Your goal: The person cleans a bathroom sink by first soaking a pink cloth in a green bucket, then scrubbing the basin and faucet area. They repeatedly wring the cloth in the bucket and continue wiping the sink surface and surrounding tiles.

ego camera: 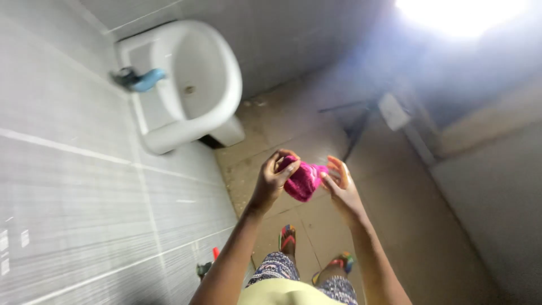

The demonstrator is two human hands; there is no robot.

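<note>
Two bare hands meet in mid-air over a tiled floor (316, 141), with a bright pink cloth (304, 181) bunched between them. Going from the left: grey wall tiles (68, 169) fill that side, and a white wash basin (189, 79) hangs on them with a blue tap (144, 80) at its edge. The basin looks dry and bare, so no washing or wiping seems under way at it. Low by the wall a small red and dark object (208, 265) stands on the floor; it is too small to tell what it is. Next, the left hand (271, 181) is curled round the cloth, fingers gripping its upper end. The right hand (339, 183) is spread, fingers touching the cloth's other end rather than clenched on it. The cloth seems to be getting gathered or folded, and is not yet put to any use. Below, feet in bright sandals (288, 236) stand on the floor. No packages, labels or signs are legible; glare whitens the upper right.
</note>
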